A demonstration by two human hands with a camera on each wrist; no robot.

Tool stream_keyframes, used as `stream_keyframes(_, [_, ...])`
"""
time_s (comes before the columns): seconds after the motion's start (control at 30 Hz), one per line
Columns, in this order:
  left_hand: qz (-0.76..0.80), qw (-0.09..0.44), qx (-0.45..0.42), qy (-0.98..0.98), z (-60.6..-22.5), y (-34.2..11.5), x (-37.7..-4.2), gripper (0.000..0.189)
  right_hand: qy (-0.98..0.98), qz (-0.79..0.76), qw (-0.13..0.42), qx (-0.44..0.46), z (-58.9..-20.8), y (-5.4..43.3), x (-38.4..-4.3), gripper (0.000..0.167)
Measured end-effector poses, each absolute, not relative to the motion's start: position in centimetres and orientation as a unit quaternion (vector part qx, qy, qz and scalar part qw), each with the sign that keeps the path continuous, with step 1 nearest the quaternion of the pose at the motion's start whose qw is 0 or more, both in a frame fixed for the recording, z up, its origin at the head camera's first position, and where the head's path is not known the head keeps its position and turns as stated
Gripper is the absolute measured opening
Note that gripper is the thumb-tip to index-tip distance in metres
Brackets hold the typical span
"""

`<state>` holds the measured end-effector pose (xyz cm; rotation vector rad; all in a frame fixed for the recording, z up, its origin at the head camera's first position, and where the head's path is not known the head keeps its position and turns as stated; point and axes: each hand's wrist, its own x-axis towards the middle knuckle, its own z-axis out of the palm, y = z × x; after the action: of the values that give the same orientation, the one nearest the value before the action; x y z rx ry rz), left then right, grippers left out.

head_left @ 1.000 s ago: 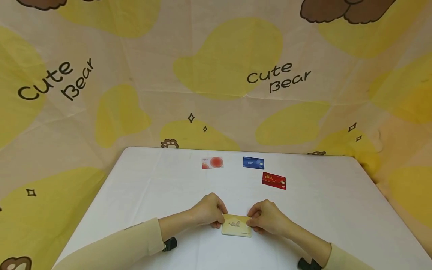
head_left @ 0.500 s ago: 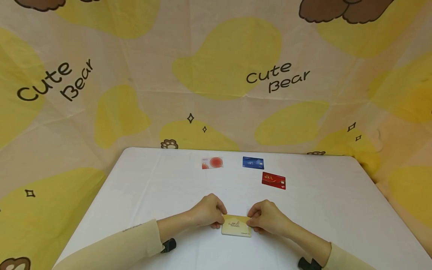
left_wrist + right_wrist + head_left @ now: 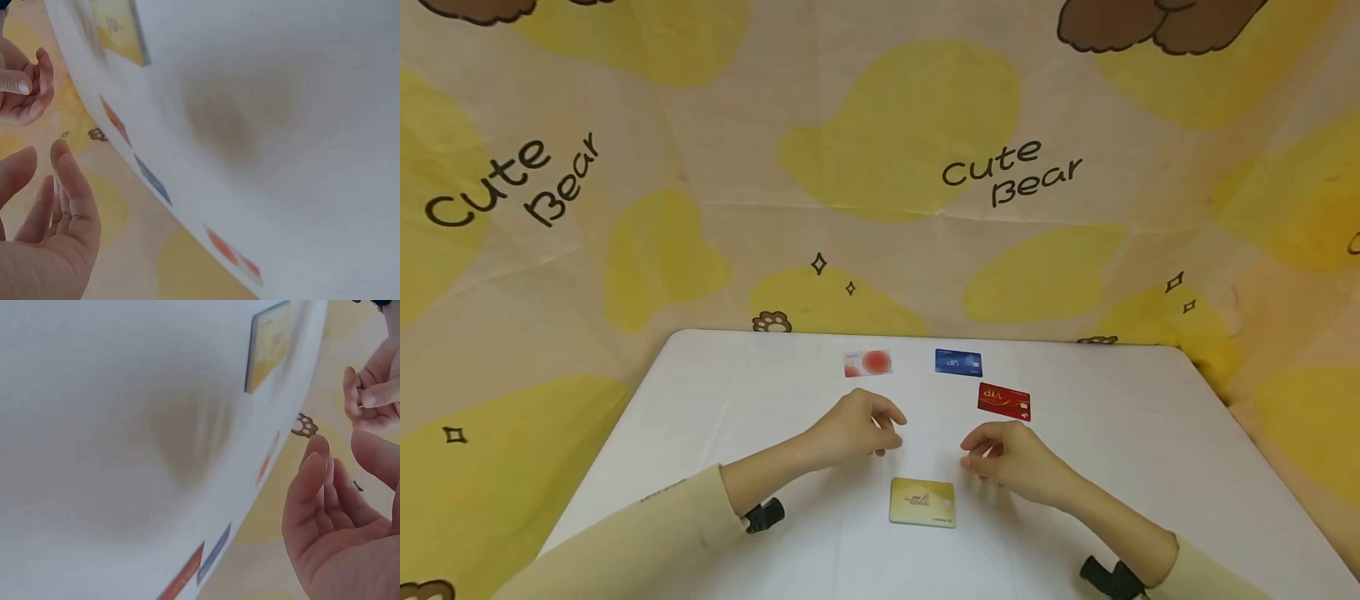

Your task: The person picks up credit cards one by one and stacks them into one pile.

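Observation:
A yellow card (image 3: 922, 503) lies near the front of the white table; in the wrist views it has the thick edge of a small stack (image 3: 267, 347). My left hand (image 3: 856, 427) hovers beyond it to the left, fingers relaxed, holding nothing. On the other side my right hand (image 3: 1018, 460) is raised too, thumb and fingertips apart, with nothing between them. Right behind this hand lies a red VIP card (image 3: 1004, 402). Both hands are clear of the yellow card, and their shadows fall on the tabletop in the wrist views.
Toward the far edge of the white table (image 3: 737, 400) lie a blue VIP card (image 3: 958, 363) and a white card with a red circle (image 3: 868, 363). A cloth printed with bears and yellow patches (image 3: 865, 167) hangs behind the table.
Both hands have let go of the yellow card's sides and moved up and away from it, toward the far cards. The yellow card stays where it was.

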<state>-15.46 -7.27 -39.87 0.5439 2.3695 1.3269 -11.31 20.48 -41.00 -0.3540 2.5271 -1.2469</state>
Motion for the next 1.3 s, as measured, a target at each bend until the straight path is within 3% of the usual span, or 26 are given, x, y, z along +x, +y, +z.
stream_keyframes(0.4, [0.472, 0.121, 0.234, 0.841, -38.3, -5.4, -17.1, 0.024, 0.886, -0.442, 0.083, -0.116, -39.9, 22.2, -11.8, 0.023])
stream_keyframes(0.73, [0.485, 0.1, 0.249, 0.832, -38.7, -2.8, -18.6, 0.031, 0.879, -0.469, 0.063, -0.058, -38.8, 23.5, -12.5, 0.032])
stream_keyframes(1.3, [0.513, 0.095, 0.238, 0.819, -39.8, 0.9, -21.9, 0.038, 0.887, -0.458, -0.004, -0.056, -39.7, 27.2, -14.5, 0.043])
